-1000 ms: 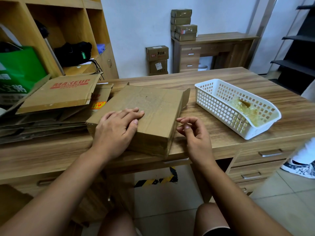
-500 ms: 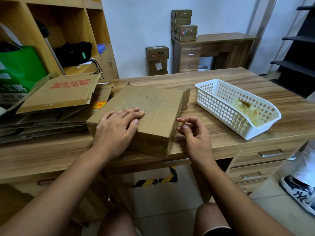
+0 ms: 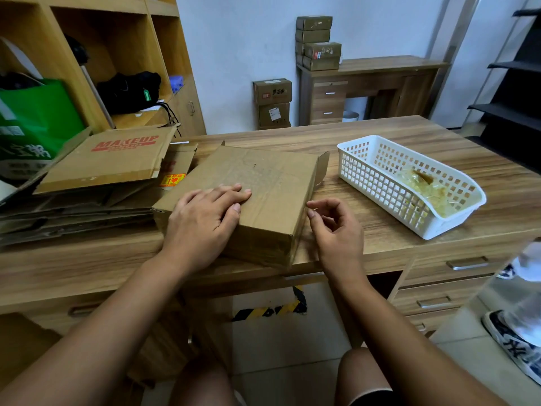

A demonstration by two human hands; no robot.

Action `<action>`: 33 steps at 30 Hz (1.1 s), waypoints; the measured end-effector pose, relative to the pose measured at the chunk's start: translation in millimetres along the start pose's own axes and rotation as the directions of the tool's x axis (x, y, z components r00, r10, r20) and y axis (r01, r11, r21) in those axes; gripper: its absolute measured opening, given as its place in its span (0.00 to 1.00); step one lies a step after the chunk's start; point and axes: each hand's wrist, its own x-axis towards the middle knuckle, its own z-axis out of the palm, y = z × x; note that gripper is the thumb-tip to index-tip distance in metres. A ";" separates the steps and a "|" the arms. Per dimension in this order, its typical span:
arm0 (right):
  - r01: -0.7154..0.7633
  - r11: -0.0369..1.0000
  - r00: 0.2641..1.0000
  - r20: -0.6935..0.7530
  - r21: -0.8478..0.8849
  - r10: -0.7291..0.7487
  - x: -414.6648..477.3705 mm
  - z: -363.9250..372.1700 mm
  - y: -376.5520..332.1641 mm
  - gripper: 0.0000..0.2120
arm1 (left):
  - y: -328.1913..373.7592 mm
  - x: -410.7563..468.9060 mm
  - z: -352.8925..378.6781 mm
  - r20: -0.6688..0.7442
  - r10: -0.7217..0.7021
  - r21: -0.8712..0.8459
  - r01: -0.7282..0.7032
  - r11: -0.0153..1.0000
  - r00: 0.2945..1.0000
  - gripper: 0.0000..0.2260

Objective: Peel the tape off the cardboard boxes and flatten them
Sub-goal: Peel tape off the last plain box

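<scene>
While flattened boxes pile at your left and peeled tape fills the basket, one box sits unflattened on the desk. Your left hand presses flat on it; your right hand curls at its edge, and whether it pinches tape is unclear.

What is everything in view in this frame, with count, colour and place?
cardboard box: one, brown, desk centre, under the left hand
flattened cardboard: a stack, brown, desk left
basket: one, white, desk right
peeled tape: a wad, yellowish, inside the basket
desk: one, wood-grain, foreground
green bag: one, green, by the shelving at left
far boxes: several, brown, back desk and floor
left hand: flat on the box top
right hand: fingers curled at the box's right edge; a grip on tape cannot be told
</scene>
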 end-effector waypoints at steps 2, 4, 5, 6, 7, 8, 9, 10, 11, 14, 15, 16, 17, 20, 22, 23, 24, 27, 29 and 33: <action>0.028 0.998 1.000 -0.004 -0.052 -0.029 2.1 0.4 -1.3 0.08 | -0.2 0.3 -0.1 -0.001 -0.002 0.001 0.002 1.000 1.000 0.23; 0.059 0.994 0.998 -0.004 -0.091 -0.059 5.7 0.0 -2.4 0.07 | 0.1 0.3 0.2 -0.004 -0.001 0.001 0.001 1.000 1.000 0.23; 0.075 0.991 0.997 0.002 -0.114 -0.076 7.8 -0.5 -3.0 0.07 | 0.3 0.1 0.2 -0.006 -0.001 0.000 0.001 1.000 1.000 0.23; 0.093 0.986 0.996 0.012 -0.138 -0.093 10.3 -1.2 -3.2 0.08 | 0.3 0.1 0.6 -0.007 -0.003 -0.003 0.003 1.000 1.000 0.23; 0.114 0.980 0.993 0.029 -0.164 -0.111 13.0 -1.9 -3.3 0.08 | 0.2 0.2 0.7 -0.008 -0.005 -0.007 0.005 1.000 1.000 0.23; 0.134 0.972 0.991 0.048 -0.190 -0.127 15.8 -2.6 -3.1 0.09 | 0.1 0.4 0.9 -0.008 -0.007 -0.013 0.006 1.000 1.000 0.23; 0.154 0.964 0.988 0.066 -0.217 -0.143 18.2 -3.2 -3.1 0.09 | 0.1 0.4 1.2 -0.008 -0.008 -0.019 0.008 1.000 1.000 0.23; 0.174 0.955 0.984 0.081 -0.240 -0.159 20.3 -3.4 -3.5 0.09 | -0.2 0.6 1.4 -0.009 -0.009 -0.022 0.009 1.000 1.000 0.23; 0.193 0.946 0.980 0.092 -0.261 -0.175 21.9 -3.2 -4.3 0.10 | -0.2 0.6 1.6 -0.012 -0.009 -0.022 0.009 1.000 1.000 0.22; 0.229 0.926 0.972 0.117 -0.300 -0.203 25.8 -1.6 -6.1 0.13 | -0.4 0.7 1.5 -0.015 -0.006 -0.024 0.006 1.000 1.000 0.22; 0.232 0.924 0.972 0.121 -0.304 -0.204 26.6 -1.3 -6.3 0.13 | -0.3 0.7 1.5 -0.014 -0.006 -0.024 0.006 1.000 1.000 0.22; 0.229 0.925 0.972 0.123 -0.302 -0.200 27.8 -1.4 -5.9 0.13 | -0.1 0.6 1.5 -0.014 -0.007 -0.025 0.006 1.000 1.000 0.22; 0.223 0.929 0.973 0.127 -0.295 -0.193 28.6 -2.0 -5.4 0.12 | 0.0 0.4 1.5 -0.014 -0.008 -0.026 0.007 1.000 1.000 0.22; 0.214 0.939 0.973 0.141 -0.269 -0.181 28.2 -4.1 -2.8 0.12 | -0.3 0.0 1.2 -0.013 -0.005 -0.028 0.005 1.000 1.000 0.22; 0.207 0.946 0.973 0.149 -0.250 -0.174 24.6 -6.5 -0.6 0.12 | -0.4 -0.1 0.9 -0.013 -0.003 -0.028 0.002 1.000 1.000 0.22; 0.192 0.955 0.976 0.147 -0.228 -0.161 22.3 -8.3 0.6 0.12 | -0.3 0.0 0.8 -0.013 -0.002 -0.028 0.002 1.000 1.000 0.22; 0.170 0.966 0.980 0.135 -0.193 -0.146 20.2 -10.1 1.6 0.11 | -0.3 0.0 0.8 -0.014 -0.001 -0.028 0.001 1.000 1.000 0.22; 0.106 0.992 0.992 0.080 -0.060 -0.101 16.6 -12.6 0.9 0.11 | -0.1 -0.3 1.0 -0.022 0.003 -0.024 -0.003 1.000 1.000 0.22; 0.067 0.998 0.995 0.067 0.004 -0.067 15.0 -10.8 -0.4 0.11 | -0.2 -0.3 1.0 -0.022 0.001 -0.024 -0.002 1.000 1.000 0.22; 0.022 0.997 0.998 0.050 0.068 -0.026 10.3 -8.5 2.6 0.07 | 0.1 -0.4 1.3 -0.021 0.001 -0.019 -0.002 1.000 1.000 0.22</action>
